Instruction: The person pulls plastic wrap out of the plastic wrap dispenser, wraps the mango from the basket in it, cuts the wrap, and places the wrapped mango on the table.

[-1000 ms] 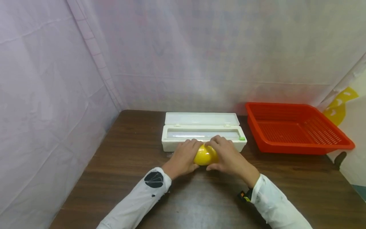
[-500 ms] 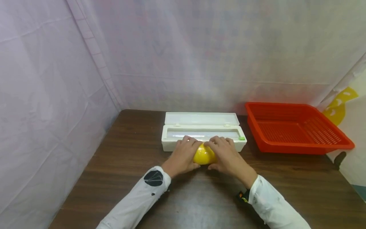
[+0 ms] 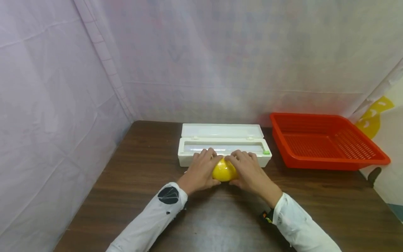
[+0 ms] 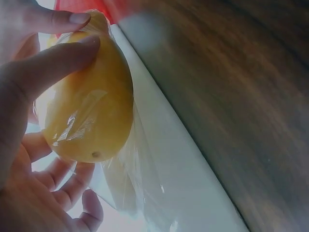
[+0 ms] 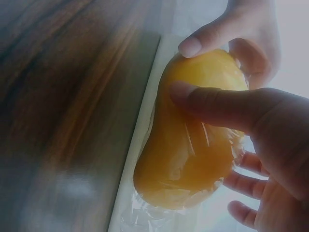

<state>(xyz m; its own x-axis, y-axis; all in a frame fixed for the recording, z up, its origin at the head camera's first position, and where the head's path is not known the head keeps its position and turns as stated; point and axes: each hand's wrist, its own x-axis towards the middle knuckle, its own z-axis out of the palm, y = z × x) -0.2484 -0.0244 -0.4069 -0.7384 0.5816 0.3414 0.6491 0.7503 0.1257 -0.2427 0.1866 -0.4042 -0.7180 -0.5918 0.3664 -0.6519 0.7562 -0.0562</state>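
Note:
A smooth yellow mango [image 3: 224,170] is gripped between both hands, close in front of a white cling film dispenser [image 3: 185,159]. Clear cling film [image 4: 128,188] lies over the fruit and trails off past its end in the left wrist view. My left hand [image 3: 201,171] holds one end, thumb on the near side and fingers curled around the far side. On the other end, my right hand [image 3: 252,172] has the same kind of grip, its thumb [image 5: 207,101] pressing the wrapped skin. The dispenser's lid [image 3: 221,130] is tipped back, and a film roll [image 3: 207,148] shows inside.
A red plastic basket [image 3: 330,163] stands at the back right of the brown wooden table [image 3: 138,182]. A green slider [image 3: 266,152] sits at the dispenser's right end. White sheeting [image 3: 201,63] hangs behind the table and along its left side.
Both hands and the mango have shifted slightly left. The left fingers have changed their position a little on the fruit. The dispenser and basket stay put.

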